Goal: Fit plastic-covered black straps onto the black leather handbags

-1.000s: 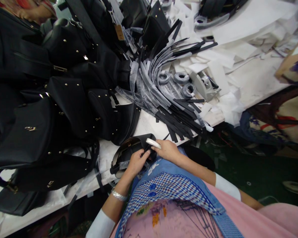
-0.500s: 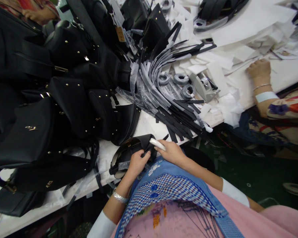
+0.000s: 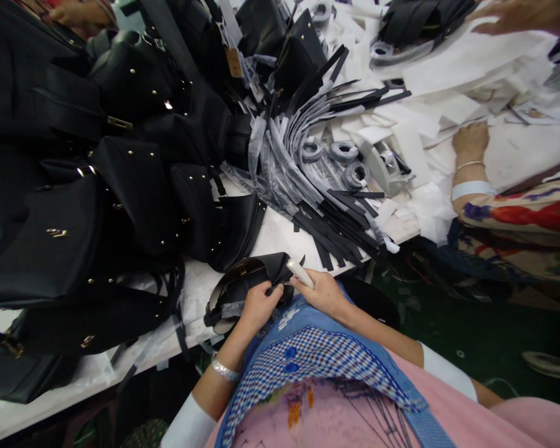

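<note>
Black, leather-like bag (image 3: 277, 266) in the head view: it lies at the near edge of the table (image 3: 280, 231), against the blue apron (image 3: 303, 318). The left hand (image 3: 261, 305) is curled, pinching its material; the right hand (image 3: 324, 291) is closed round a white-handled tool (image 3: 300, 274). With these 2 hands so close, a tool slip could scratch the bag or nick the left hand; a loosened pinch could let the bag slide off.

The black bag (image 3: 274, 265) at lower centre looks smooth and softly glossy, perhaps imitation leather. Plastic film (image 3: 256, 144) at upper centre is crinkled and shiny; the checked apron (image 3: 317, 345) below is matt cloth.
</note>
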Demonstrator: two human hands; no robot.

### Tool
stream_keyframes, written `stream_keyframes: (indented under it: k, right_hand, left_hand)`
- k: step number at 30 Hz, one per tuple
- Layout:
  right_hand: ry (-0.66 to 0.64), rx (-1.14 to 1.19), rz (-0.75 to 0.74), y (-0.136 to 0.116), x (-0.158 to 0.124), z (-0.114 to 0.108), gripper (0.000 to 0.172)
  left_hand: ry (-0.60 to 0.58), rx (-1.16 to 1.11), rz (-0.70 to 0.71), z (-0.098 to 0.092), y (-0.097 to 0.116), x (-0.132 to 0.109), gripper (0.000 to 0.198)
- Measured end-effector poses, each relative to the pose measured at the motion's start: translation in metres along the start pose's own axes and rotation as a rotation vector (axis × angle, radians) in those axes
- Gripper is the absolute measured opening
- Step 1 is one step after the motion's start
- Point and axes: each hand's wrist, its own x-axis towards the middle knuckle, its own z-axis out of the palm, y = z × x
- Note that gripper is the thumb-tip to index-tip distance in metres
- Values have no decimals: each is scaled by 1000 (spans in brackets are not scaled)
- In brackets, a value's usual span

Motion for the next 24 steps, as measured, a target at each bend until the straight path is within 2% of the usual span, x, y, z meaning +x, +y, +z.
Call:
stream_keyframes:
  k: [12, 17, 21, 24]
  right_hand:
    - [-60, -20, -28, 1, 0, 5, 21]
    - [-72, -67, -63, 2, -3, 13, 21]
    - [-39, 28, -42, 6, 1, 20, 20]
    - [-40, 137, 25, 8, 11, 16, 21]
  left_hand:
    - [-30, 74, 264, 1, -17, -3, 44]
    - [-39, 80, 250, 4, -23, -2, 44]
    - [-24, 68, 199, 6, -24, 1, 44]
    - [-18, 34, 152, 2, -17, 4, 42]
